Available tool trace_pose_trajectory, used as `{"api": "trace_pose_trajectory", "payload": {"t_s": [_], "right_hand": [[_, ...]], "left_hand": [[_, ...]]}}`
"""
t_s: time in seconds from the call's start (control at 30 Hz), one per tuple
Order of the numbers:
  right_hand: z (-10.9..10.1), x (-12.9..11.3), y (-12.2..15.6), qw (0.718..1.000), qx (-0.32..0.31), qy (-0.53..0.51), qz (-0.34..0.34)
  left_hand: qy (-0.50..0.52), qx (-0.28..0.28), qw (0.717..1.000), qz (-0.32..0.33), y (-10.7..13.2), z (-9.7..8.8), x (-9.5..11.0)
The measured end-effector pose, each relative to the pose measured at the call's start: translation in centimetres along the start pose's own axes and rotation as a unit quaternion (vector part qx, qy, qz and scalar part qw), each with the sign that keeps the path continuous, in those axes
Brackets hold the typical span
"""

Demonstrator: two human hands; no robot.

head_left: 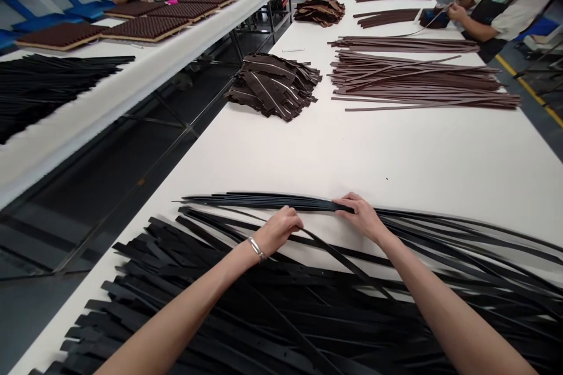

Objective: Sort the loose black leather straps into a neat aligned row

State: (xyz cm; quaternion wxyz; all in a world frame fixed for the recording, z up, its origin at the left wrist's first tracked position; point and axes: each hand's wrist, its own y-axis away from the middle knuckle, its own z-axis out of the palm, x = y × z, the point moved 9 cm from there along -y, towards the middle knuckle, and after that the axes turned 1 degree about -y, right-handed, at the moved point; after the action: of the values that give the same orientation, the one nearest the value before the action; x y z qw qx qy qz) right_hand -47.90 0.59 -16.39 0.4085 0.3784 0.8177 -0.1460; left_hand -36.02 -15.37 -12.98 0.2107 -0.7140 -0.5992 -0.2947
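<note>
A long bundle of thin black leather straps point(264, 201) lies across the white table point(396, 152) in front of me. My right hand point(360, 217) pinches the bundle near its right end. My left hand point(279, 230) rests a little lower and to the left, its fingers curled over loose black straps. A large heap of black straps point(211, 316) spreads beneath my forearms and runs off the near edge of the view. A metal bracelet point(256, 249) circles my left wrist.
Farther along the table lie a stack of dark leather pieces point(272, 85) and long brown straps point(417, 79). A co-worker's hands point(457, 3) work at the far right. A second table point(88, 94) at the left holds black strips and brown panels.
</note>
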Motion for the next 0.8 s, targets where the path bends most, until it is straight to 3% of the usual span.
{"api": "trace_pose_trajectory", "payload": {"t_s": [0.1,0.23,0.37,0.57,0.67,0.8], "right_hand": [[0.1,-0.2,-0.1,1.0,-0.001,0.004,-0.007],[0.0,-0.2,-0.3,1.0,0.015,0.009,-0.009],[0.2,-1.1,-0.1,0.998,0.027,0.048,-0.026],[0.7,-3.7,1.5,0.958,0.045,0.266,-0.094],[-1.3,-1.4,3.2,0.947,0.037,0.307,-0.084],[-7.7,6.9,8.2,0.92,-0.005,0.389,-0.05]], "left_hand": [[-0.023,0.127,0.991,-0.034,-1.6,0.0,-0.1],[-0.082,0.188,0.978,-0.046,-3.5,1.0,-0.4],[-0.144,0.158,0.977,-0.025,-4.9,0.6,-1.3],[-0.165,0.106,0.98,-0.035,-6.0,0.4,-3.3],[-0.16,0.11,0.98,-0.035,-6.0,0.3,-3.6],[-0.158,0.119,0.98,-0.028,-5.9,0.1,-3.8]]}}
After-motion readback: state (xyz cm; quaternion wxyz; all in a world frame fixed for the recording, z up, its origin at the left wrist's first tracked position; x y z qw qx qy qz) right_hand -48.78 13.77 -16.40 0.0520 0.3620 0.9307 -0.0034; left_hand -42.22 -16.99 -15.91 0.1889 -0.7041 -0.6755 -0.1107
